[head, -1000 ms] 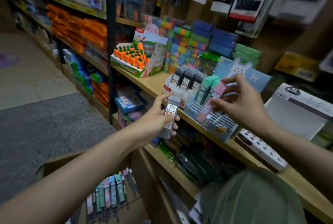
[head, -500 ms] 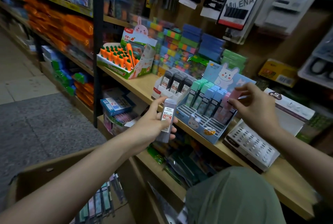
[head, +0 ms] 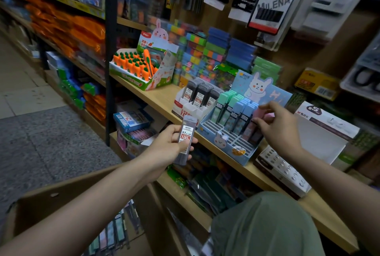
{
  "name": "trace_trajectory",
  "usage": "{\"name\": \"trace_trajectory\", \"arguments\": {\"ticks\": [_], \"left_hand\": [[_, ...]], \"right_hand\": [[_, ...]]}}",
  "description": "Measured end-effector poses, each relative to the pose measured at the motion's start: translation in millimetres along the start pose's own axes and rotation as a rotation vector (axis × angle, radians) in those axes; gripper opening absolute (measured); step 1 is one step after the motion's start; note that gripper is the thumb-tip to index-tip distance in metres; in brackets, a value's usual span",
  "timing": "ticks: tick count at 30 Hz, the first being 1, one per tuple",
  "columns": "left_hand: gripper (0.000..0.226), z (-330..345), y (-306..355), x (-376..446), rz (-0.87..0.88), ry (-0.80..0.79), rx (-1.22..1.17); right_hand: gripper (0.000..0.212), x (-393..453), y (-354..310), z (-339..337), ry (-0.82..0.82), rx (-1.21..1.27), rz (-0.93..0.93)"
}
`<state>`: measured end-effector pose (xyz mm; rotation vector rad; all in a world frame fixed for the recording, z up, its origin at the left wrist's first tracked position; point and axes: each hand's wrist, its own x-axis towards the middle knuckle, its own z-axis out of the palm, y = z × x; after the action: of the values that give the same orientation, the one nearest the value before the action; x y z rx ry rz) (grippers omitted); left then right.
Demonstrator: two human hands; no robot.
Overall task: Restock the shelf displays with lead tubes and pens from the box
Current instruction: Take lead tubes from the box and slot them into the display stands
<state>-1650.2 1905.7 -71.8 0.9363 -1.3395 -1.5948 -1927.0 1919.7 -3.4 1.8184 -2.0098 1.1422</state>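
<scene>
The left hand (head: 164, 146) grips one grey lead tube (head: 185, 139) with a red-and-white label, held upright in front of the wooden shelf (head: 162, 97). The right hand (head: 276, 130) pinches a pink lead tube (head: 260, 114) standing at the right end of the blue bunny display (head: 236, 138), beside rows of green and blue tubes. Left of that display, a white display (head: 190, 109) holds three rows of dark tubes. Below, the cardboard box (head: 67, 192) holds more tubes; their number cannot be counted.
</scene>
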Motion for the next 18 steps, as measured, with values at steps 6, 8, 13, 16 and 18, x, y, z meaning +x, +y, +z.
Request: {"name": "trace_trajectory", "arguments": {"ticks": [6,8,13,16,18], "left_hand": [[0.027,-2,1,0,-0.005,0.035,0.036],[0.029,-1,1,-1,-0.01,0.047,0.044],[0.034,3,1,-4,-0.001,0.013,0.056],[0.035,1,2,-4,0.015,0.02,0.067],[0.037,0,3,-3,0.037,0.043,0.082]], "right_hand": [[0.026,-9,4,13,0.056,-0.042,-0.035],[0.028,-10,3,14,0.062,-0.066,-0.047],[0.032,-13,-3,7,0.063,-0.103,-0.033],[0.026,-18,-17,-2,0.194,0.001,-0.026],[0.021,-23,-37,-2,0.138,0.259,0.066]]}}
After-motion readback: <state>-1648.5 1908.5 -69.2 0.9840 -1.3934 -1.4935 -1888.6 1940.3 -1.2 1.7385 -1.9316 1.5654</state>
